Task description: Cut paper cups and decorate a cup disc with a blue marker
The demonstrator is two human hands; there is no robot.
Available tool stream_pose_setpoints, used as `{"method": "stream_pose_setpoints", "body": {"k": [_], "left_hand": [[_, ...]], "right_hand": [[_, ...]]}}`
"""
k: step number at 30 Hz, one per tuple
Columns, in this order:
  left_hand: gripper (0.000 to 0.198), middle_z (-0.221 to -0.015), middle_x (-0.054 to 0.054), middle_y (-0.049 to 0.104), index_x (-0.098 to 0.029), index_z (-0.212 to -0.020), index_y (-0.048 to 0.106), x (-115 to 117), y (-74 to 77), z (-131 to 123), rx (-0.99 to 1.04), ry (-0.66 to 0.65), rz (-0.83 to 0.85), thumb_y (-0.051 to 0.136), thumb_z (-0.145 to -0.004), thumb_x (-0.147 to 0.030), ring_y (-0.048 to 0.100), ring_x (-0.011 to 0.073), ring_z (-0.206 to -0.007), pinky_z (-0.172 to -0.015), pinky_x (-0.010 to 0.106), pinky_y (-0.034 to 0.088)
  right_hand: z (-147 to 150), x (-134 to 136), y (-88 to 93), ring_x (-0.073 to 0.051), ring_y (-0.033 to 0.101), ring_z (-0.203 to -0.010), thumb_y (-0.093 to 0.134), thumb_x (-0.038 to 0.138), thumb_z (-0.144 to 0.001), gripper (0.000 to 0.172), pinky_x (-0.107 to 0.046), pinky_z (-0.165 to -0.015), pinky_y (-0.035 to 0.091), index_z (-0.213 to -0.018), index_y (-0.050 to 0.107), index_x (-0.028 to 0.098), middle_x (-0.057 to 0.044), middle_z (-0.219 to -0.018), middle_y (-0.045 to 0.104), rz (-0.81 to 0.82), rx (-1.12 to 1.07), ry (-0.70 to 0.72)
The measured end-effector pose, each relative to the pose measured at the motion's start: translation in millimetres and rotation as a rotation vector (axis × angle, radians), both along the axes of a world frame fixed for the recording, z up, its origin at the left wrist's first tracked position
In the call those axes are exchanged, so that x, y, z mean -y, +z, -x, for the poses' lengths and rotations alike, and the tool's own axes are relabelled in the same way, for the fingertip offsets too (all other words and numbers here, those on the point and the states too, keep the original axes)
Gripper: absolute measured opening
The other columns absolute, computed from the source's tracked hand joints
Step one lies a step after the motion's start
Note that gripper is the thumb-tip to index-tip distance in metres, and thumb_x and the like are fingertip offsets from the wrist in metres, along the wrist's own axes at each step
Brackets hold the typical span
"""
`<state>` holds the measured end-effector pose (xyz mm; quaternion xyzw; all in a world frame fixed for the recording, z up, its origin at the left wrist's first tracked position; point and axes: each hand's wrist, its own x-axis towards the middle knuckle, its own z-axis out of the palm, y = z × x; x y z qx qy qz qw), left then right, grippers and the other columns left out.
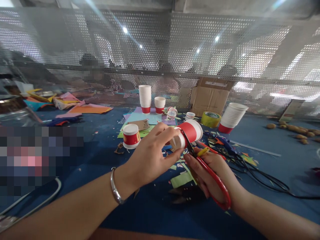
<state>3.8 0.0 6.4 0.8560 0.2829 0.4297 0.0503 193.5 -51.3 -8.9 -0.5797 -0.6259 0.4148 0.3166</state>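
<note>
A red and white paper cup (191,130) lies sideways in the air over the table, its rim held between the fingers and thumb of my left hand (152,151). My right hand (212,170) is closed around red-handled scissors (213,183). Their dark blades reach up to the cup's side near its rim; whether they have cut into it I cannot tell. Behind my left hand, an upside-down red and white cup (131,136) stands on the table. Dark snips (185,195) and a strip of green paper (180,179) lie below my hands.
Stacked paper cups (232,116) stand at the right, with another tall stack (145,98) at the back. Yellow tape (210,119), a cardboard box (211,95), a blue glue gun (226,144) with black cable and coloured paper (90,109) lie around. A person sits at the left.
</note>
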Motion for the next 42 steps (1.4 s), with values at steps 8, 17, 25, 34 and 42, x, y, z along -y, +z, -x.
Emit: {"method": "stream_pose_setpoints", "body": {"k": [8,17,25,34,42], "left_hand": [[0.025,-0.104,0.007,0.061,-0.016,-0.112,0.059,1.2,2.4,-1.3,-0.024,0.016,-0.014,0.066,-0.088,-0.017,0.059,0.0162,-0.094,-0.088,0.033,0.052],[0.022,-0.105,0.007,0.061,-0.018,-0.111,0.059,0.9,2.0,0.7,-0.049,0.012,0.047,0.065,-0.090,-0.021,0.058,0.0172,-0.091,-0.084,0.034,0.052],[0.025,-0.104,0.007,0.062,-0.017,-0.112,0.060,-2.6,3.9,1.5,-0.080,-0.004,0.060,0.067,-0.087,-0.017,0.060,0.0181,-0.095,-0.088,0.034,0.051],[0.025,-0.107,0.009,0.064,-0.018,-0.114,0.060,-4.6,6.3,4.3,-0.115,0.014,0.014,0.065,-0.089,-0.019,0.060,0.0192,-0.096,-0.087,0.036,0.052],[0.024,-0.109,0.009,0.064,-0.019,-0.112,0.058,-3.8,5.6,3.0,-0.124,0.029,0.004,0.065,-0.088,-0.019,0.060,0.0199,-0.096,-0.085,0.036,0.053]], "right_hand": [[1.7,-2.2,1.9,-0.012,0.046,-0.028,0.058,0.072,-0.082,0.058,-0.023,-0.033,0.034,-0.051,0.042,0.025,0.004,-0.030,0.044,-0.040,0.012,-0.051],[-2.4,-2.2,1.9,-0.010,0.041,-0.027,0.057,0.069,-0.086,0.057,-0.022,-0.033,0.032,-0.053,0.043,0.024,0.004,-0.030,0.045,0.016,0.007,-0.018],[-1.1,-3.7,3.6,-0.010,0.044,-0.030,0.056,0.070,-0.085,0.059,-0.022,-0.035,0.034,-0.052,0.042,0.023,0.002,-0.033,0.048,0.043,0.068,0.000],[-3.6,-6.8,5.0,-0.011,0.043,-0.027,0.061,0.070,-0.081,0.055,-0.022,-0.032,0.034,-0.057,0.043,0.024,0.004,-0.031,0.046,0.023,0.090,-0.053],[-3.9,-6.4,7.0,-0.013,0.044,-0.025,0.063,0.067,-0.082,0.054,-0.025,-0.031,0.031,-0.055,0.041,0.026,0.005,-0.030,0.044,0.013,0.052,-0.052]]}}
